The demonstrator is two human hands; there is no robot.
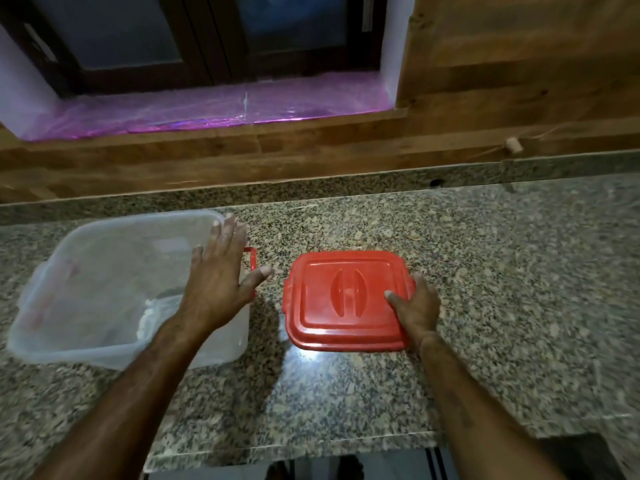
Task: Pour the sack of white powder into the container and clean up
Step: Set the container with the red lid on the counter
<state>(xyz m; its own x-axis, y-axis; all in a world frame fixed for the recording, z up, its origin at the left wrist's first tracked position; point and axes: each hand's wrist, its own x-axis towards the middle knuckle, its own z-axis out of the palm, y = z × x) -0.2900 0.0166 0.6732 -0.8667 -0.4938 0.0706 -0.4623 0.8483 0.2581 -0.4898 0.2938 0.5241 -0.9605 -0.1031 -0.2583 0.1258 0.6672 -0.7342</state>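
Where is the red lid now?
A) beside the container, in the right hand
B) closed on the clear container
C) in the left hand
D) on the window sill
A: the right hand grips the red lid by its edge, right of the open clear container.

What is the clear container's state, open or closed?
Open. The clear container has no cover; its red lid lies on the counter beside it, held by the right hand.

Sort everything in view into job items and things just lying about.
Job:
clear container, lid off
red lid, held at its right edge by the right hand
left hand, over the container's rim

Lying about:
small spool on the back ledge
pink film under the window
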